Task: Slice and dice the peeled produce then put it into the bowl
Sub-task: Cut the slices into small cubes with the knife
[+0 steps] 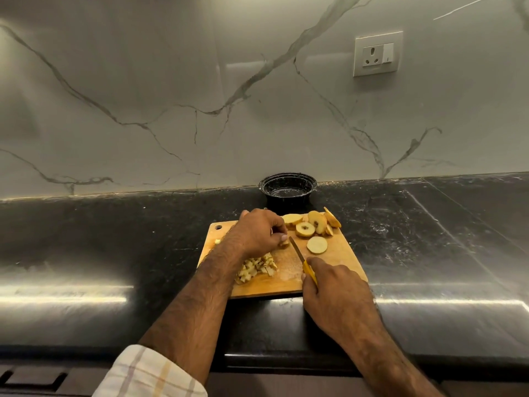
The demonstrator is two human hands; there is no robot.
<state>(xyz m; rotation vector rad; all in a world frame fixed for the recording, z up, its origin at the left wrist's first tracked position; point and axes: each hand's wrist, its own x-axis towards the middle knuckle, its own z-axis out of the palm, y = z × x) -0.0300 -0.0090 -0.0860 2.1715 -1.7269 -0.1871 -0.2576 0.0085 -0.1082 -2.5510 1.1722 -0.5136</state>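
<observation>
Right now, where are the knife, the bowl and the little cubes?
knife [296, 250], head view, on the blade.
bowl [288, 186], head view, on the inner wall.
little cubes [257, 267], head view, middle of the pile.

Wooden board [337, 262], glossy stone counter [429, 239]

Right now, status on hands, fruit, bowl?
Left hand pinning a piece; right hand gripping knife. Diced pile and slices on board. Bowl empty, unobstructed.

Pale checked sleeve [148, 373], bare forearms.
</observation>
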